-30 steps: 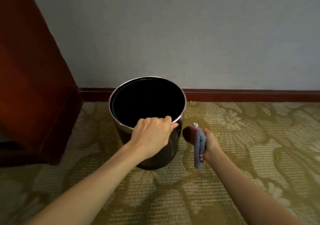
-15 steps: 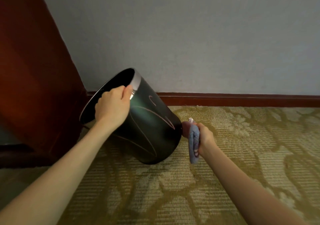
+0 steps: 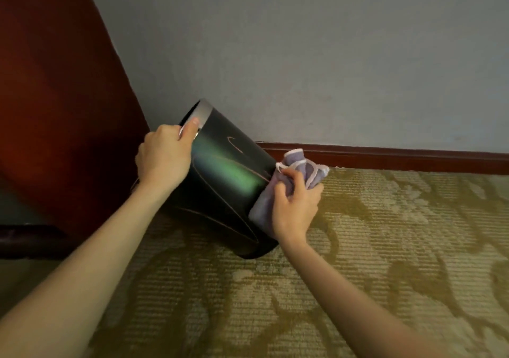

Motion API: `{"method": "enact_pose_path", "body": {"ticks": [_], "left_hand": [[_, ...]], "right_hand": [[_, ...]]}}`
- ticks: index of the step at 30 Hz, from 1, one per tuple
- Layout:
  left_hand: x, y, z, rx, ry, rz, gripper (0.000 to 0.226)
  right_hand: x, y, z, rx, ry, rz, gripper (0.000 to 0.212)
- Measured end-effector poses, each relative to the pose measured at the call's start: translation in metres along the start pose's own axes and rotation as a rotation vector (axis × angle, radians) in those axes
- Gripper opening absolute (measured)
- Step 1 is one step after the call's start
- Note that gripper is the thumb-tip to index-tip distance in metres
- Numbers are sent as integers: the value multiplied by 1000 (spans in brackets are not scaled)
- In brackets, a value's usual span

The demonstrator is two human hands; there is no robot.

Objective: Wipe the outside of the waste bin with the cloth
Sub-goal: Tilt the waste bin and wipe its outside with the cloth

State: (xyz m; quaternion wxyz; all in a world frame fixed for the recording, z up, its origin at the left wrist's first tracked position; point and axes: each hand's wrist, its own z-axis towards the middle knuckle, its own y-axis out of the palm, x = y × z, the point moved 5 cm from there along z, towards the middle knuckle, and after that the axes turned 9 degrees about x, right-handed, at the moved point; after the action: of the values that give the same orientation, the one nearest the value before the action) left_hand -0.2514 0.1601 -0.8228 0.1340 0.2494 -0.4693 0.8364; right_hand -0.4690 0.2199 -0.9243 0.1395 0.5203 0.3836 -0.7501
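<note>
a second ago i had the waste bin (image 3: 220, 175) upright on the carpet (image 3: 385, 247), mouth up; now it is tipped well over toward the dark wooden furniture (image 3: 55, 96), mouth facing left and away, resting on the edge of its base, so its dark glossy side lies open to me; my left hand (image 3: 162, 159) has ridden with the metal rim (image 3: 201, 112), fingers hooked over it and thumb on the outside, clenched tight; my right hand (image 3: 294, 206), which hung clear of the bin with the cloth (image 3: 300, 167) dangling, has come in and now presses the bunched cloth against the lower side wall near the base, fingers curled round a wad of it; so i judge the wiping is only just starting; contact is made, the stroke along the side is still to do, and the far side and the part under my left hand remain; i'd keep the rim grip firm or the bin may roll; count: one bin, one lilac cloth, two hands, one skirting board (image 3: 399, 159) along the wall (image 3: 303, 54); whether the bin holds anything i cannot tell.
</note>
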Motion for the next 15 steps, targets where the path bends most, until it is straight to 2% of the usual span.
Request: {"method": "enact_pose_path", "body": {"ticks": [6,15], "left_hand": [[-13,0,10,74,-21,40,58],[-33,-5,8,84,-19,-58,51]], "right_hand": [[-16,14,-41,87,-173,-76,33],[-37,38,31,-28,-50,-212,24]]}}
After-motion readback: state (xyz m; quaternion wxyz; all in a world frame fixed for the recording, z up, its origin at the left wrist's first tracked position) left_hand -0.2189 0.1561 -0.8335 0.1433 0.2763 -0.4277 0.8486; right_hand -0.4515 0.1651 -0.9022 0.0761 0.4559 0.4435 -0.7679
